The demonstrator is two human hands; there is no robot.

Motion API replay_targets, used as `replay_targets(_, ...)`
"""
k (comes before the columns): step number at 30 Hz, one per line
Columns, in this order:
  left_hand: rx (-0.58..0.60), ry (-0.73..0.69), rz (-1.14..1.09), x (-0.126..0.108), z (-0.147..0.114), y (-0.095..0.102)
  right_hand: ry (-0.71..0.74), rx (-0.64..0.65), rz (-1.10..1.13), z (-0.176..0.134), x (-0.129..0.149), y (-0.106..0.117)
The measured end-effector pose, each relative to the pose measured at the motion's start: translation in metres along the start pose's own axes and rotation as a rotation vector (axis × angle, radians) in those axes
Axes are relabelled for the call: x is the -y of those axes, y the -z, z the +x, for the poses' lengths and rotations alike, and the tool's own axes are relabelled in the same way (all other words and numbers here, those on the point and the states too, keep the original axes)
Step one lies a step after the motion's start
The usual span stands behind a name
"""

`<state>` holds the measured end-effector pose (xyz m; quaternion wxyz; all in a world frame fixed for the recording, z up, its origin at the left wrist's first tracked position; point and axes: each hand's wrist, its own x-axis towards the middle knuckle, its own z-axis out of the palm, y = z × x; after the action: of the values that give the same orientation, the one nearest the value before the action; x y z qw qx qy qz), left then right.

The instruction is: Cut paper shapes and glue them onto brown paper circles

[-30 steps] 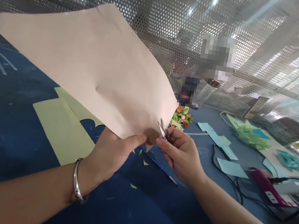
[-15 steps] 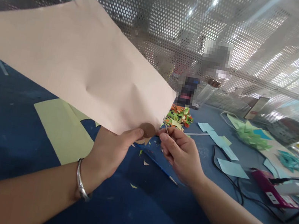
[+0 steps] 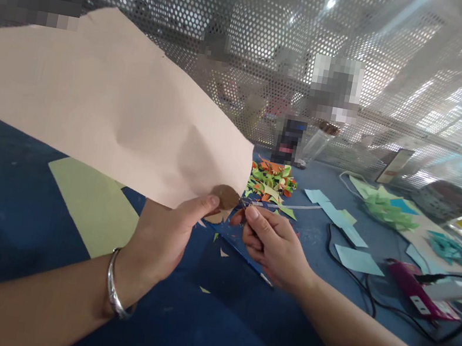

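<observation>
A large pale pink sheet of paper (image 3: 147, 116) is raised above the table and slants up to the left. My left hand (image 3: 165, 239) is closed on its lower edge, the thumb pressing a round brown disc (image 3: 228, 197) against the paper. A small piece of the pink paper sticks out under the disc. In my right hand (image 3: 277, 241), closed in a pinch, are thin metal blades (image 3: 244, 201) that look like small scissors; their handles are hidden by my fingers. The blade tips meet the paper at the disc's right edge.
A blue pen-like stick (image 3: 244, 253) and paper scraps lie below my hands. Behind are a pile of coloured cuttings (image 3: 272, 180) and a clear bottle (image 3: 319, 144). A yellow-green sheet (image 3: 91, 202) lies left; light-blue slips (image 3: 358, 260), cables and a purple power strip (image 3: 418, 289) lie right.
The pink sheet has lowered and shifted slightly left with my left hand. My right hand has turned the blades from pointing upward to pointing left, against the disc's edge.
</observation>
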<state>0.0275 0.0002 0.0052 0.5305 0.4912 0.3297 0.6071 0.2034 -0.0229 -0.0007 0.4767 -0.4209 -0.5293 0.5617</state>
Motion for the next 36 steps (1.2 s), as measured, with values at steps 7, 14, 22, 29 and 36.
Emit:
replay_targets(7, 0.030, 0.043, -0.051, -0.0037, -0.0031, -0.0047, -0.014, 0.007, 0.040, -0.0013, 0.0039, -0.0020)
replay_targets(14, 0.004, 0.086, -0.051, -0.0019, -0.0063, -0.0048, -0.030, 0.002, 0.044, -0.0010, 0.0007, -0.0013)
replay_targets(22, -0.006, 0.083, -0.147, -0.0003, -0.0062, -0.0071, -0.040, 0.003, 0.073, -0.0016, 0.0017, -0.0020)
replay_targets(29, -0.041, 0.108, -0.186, 0.0022, -0.0047, -0.0087, -0.037, 0.008, 0.047, -0.0005, 0.0012, -0.0010)
replay_targets(36, -0.051, 0.044, -0.060, 0.0026, -0.0030, -0.0061, -0.045, 0.031, -0.034, 0.0009, 0.0011, 0.0031)
